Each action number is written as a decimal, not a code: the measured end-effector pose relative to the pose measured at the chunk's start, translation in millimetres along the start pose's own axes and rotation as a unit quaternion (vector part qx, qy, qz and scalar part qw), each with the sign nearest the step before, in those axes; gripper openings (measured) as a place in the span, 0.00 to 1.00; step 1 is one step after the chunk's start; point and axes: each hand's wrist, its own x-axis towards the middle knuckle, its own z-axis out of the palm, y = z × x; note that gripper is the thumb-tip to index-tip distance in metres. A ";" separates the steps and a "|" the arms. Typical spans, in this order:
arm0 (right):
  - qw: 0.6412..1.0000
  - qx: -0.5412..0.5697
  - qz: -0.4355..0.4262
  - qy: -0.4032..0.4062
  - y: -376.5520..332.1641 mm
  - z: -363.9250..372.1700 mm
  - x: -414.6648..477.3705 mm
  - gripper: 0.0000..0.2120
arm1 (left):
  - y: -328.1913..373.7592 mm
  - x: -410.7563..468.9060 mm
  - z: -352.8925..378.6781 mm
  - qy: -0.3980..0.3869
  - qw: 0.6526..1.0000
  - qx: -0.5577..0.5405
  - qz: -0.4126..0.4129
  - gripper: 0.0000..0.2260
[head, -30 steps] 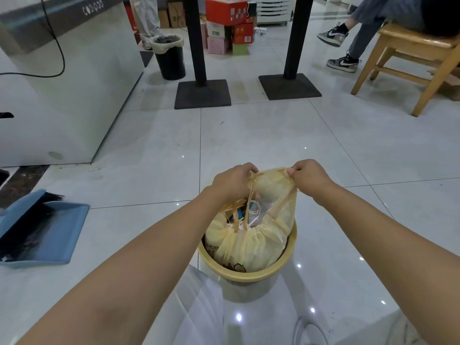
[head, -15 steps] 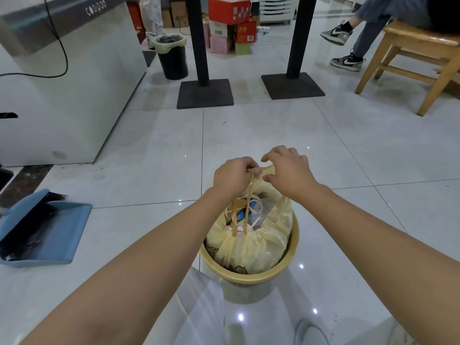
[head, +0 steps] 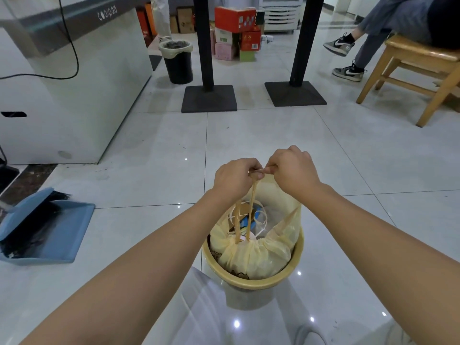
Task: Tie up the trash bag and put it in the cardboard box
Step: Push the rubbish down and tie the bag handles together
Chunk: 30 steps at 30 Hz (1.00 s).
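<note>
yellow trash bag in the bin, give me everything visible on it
The trash bag is thin, pale yellow, translucent plastic that lines a round yellow bin on the tiled floor. Its near rim is gathered tight where the drawstrings come out; the far side is pulled up, and the mouth is still open over mixed rubbish. The left hand and right hand meet above it, pinching the strings taut. No knot shows yet. It sits in the bin, not lifted out.

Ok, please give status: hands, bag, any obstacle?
Left hand and right hand both shut on drawstrings, together above bin. Trash bag in bin, mouth part open. Nothing blocking.
</note>
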 end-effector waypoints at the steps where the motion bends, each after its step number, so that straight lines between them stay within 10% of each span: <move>1: 1.000 0.020 0.016 0.002 -1.8 -3.3 0.3 0.09 | -0.4 -0.4 -2.1 -0.001 1.000 0.001 -0.001 0.06; 18: 0.853 0.405 0.310 -0.107 -70.3 -101.9 22.6 0.12 | 5.6 -8.3 0.4 -0.079 0.991 -0.099 -0.051 0.05; 30: 0.830 0.495 0.253 -0.039 -73.0 -106.6 4.9 0.14 | -20.8 -26.0 15.8 -0.104 0.988 -0.078 -0.078 0.09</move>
